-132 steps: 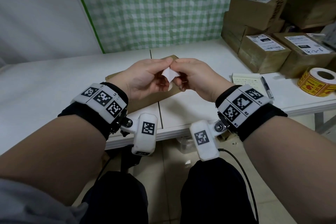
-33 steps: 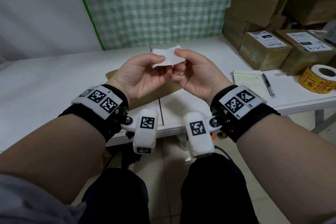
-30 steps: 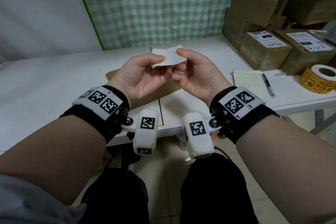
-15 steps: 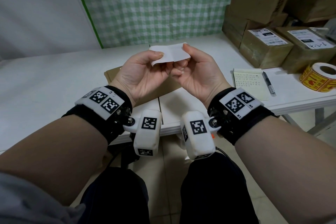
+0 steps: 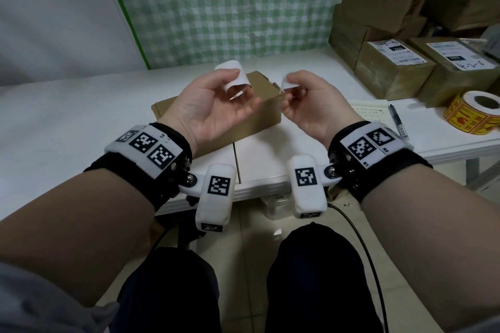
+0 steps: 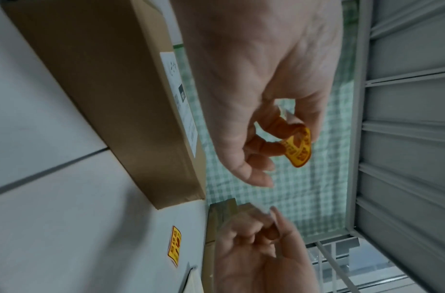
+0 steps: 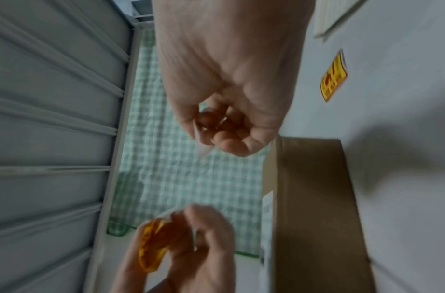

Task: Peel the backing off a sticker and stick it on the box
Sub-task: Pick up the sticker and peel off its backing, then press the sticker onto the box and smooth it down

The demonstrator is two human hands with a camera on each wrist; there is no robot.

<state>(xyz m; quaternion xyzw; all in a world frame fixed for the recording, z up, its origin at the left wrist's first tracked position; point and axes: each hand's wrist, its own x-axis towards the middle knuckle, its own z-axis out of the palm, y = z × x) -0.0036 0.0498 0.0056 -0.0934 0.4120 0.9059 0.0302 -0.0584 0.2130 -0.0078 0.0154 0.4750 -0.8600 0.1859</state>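
Note:
My left hand [image 5: 238, 86] pinches the peeled sticker [image 5: 233, 69], which curls with its white back up in the head view. Its orange printed face [image 6: 298, 147] shows in the left wrist view. A hand's width to the right, my right hand [image 5: 290, 88] pinches the thin pale backing strip [image 5: 289, 84], also seen in the right wrist view [image 7: 200, 147]. Both hands hover above the flat brown cardboard box [image 5: 263, 116], which lies on the white table [image 5: 81, 116].
A second orange sticker [image 6: 175, 245] lies flat on the table near the box. At the right are a notepad [image 5: 372, 113], a pen [image 5: 397, 124], a roll of yellow stickers [image 5: 476, 113] and stacked labelled cartons [image 5: 392, 70].
Half a second ago both hands held one white piece together. They have since pulled apart: the sticker stays in my left hand and the backing in my right.

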